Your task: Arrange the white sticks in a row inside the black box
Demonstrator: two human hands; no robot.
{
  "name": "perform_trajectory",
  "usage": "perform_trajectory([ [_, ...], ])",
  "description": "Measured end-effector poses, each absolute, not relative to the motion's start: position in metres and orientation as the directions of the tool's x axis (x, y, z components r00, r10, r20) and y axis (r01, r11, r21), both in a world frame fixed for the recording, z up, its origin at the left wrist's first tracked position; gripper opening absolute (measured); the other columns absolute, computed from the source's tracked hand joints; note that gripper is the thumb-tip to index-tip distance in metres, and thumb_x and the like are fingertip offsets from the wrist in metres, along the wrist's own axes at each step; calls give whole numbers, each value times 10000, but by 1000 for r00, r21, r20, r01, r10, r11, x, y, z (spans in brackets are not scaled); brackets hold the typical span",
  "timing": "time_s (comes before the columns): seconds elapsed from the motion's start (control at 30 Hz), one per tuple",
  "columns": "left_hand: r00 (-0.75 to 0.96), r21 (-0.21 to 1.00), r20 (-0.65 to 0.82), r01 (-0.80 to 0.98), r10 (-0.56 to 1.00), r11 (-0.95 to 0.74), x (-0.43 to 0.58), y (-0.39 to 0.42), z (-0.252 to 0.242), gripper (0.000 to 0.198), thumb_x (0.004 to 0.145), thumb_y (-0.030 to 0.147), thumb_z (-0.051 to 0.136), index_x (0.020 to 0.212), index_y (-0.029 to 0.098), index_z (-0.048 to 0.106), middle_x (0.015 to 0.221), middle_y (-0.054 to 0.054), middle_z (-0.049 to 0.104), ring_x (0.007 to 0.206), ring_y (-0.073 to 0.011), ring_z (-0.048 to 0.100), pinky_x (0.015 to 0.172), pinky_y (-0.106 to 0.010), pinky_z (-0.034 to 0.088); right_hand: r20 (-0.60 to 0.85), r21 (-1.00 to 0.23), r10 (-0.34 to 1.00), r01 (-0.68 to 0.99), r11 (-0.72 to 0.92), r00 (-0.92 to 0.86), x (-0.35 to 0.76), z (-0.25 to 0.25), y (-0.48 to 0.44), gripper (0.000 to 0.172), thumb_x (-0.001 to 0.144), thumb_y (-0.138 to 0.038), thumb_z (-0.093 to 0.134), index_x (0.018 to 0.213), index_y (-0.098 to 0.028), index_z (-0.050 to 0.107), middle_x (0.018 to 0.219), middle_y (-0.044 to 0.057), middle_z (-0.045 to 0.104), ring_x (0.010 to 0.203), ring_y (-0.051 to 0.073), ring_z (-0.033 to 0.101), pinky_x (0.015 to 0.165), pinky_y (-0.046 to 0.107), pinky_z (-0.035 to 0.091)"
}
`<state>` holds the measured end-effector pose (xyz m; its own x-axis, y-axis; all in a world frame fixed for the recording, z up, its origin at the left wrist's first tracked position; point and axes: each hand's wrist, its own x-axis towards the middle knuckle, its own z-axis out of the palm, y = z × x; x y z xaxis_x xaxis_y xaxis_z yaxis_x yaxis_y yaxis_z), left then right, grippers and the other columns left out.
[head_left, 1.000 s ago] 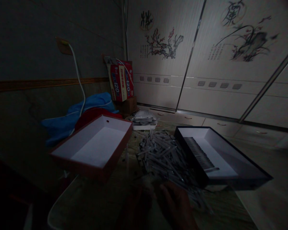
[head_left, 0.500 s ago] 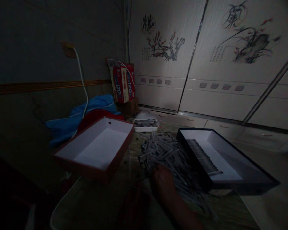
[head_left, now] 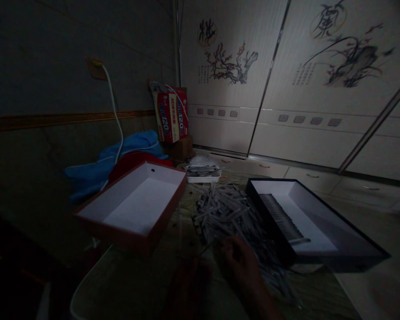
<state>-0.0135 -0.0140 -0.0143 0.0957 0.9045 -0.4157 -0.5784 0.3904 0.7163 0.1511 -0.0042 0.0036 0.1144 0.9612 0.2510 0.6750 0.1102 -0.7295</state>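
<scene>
A heap of slender, pen-like translucent tubes (head_left: 225, 206) lies on the table between two box trays. My right hand (head_left: 238, 260) is at the near edge of the heap, its fingers curled into a pinch. What they hold, if anything, is lost in the dark. Low in the middle, my left hand (head_left: 186, 282) is in deep shadow with its fingers drawn together. A thin dark rod (head_left: 206, 249) slants up from its fingertips towards the right hand. Inside the black box tray (head_left: 320, 213) on the right, a row of similar tubes (head_left: 283, 218) lies side by side.
To the left stands a red-sided box tray (head_left: 130, 204) with a white inside. A white tray (head_left: 203, 179) of more tubes sits behind the heap. Blue cloth (head_left: 130, 146), a red carton (head_left: 171, 115) and a white cable (head_left: 112, 102) are along the wall.
My right hand has drawn back from the heap and turned, with its fingers curled. The thin dark rod now shows between my hands. Both box trays stay where they were.
</scene>
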Motion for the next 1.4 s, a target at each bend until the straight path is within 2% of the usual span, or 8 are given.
perform_trajectory([
  [0.1,65,736,-415,-562,907,377,-8,-13,-19,152,702,240,687,831,161,671,979,-57,692,943,-195,624,847,-362,503,87,-971,977,235,40,196,155,-10,-25,358,847,-442,475,1016,-161,619,827,71,669,650,156,609,544,227,445],
  [0.2,45,743,-401,-569,915,353,2,-13,-19,198,599,305,750,748,184,698,915,-75,723,943,-249,642,859,-360,510,-29,-998,981,-69,-16,193,153,-17,-40,381,772,-514,566,944,-180,627,722,42,653,607,158,597,527,229,448],
  [0.43,46,843,-330,-434,943,317,5,-18,-5,236,578,406,728,712,213,709,898,-90,735,964,-268,638,870,-373,504,97,-970,944,243,19,315,149,-11,-48,236,746,-429,610,790,-202,655,772,34,685,731,193,629,676,229,482],
  [0.7,-1,951,-250,-186,968,245,4,-13,-11,317,602,437,721,783,177,715,830,-78,715,841,-231,642,808,-320,483,175,-960,955,256,112,238,144,-16,-45,210,778,-381,585,834,-192,659,765,37,691,698,176,643,617,202,493],
  [0.87,99,836,-286,-460,953,299,8,-15,-11,281,611,428,718,731,177,684,777,-52,715,783,-221,653,754,-332,505,146,-969,956,232,86,255,146,-12,-44,230,771,-397,593,820,-189,679,754,38,705,689,179,651,610,205,496],
  [1.17,120,839,-294,-443,948,316,10,-13,-5,377,526,508,740,691,175,676,714,-67,693,716,-235,641,732,-382,504,54,-998,967,53,42,250,143,-18,-43,328,731,-489,627,767,-168,678,651,51,684,597,174,633,544,233,496],
  [1.3,88,887,-289,-350,953,302,6,-16,-7,382,575,514,706,734,167,688,761,-77,708,759,-244,651,747,-367,502,120,-982,963,173,79,240,143,-28,-44,380,798,-535,526,692,-185,631,567,18,618,503,138,572,480,219,459],
  [1.4,50,922,-273,-270,961,277,5,-19,-5,316,582,460,721,723,177,702,776,-70,719,779,-244,647,784,-355,491,219,-925,914,369,84,341,142,-43,-50,425,796,-606,477,719,-227,652,723,58,675,691,200,625,651,288,506],
])
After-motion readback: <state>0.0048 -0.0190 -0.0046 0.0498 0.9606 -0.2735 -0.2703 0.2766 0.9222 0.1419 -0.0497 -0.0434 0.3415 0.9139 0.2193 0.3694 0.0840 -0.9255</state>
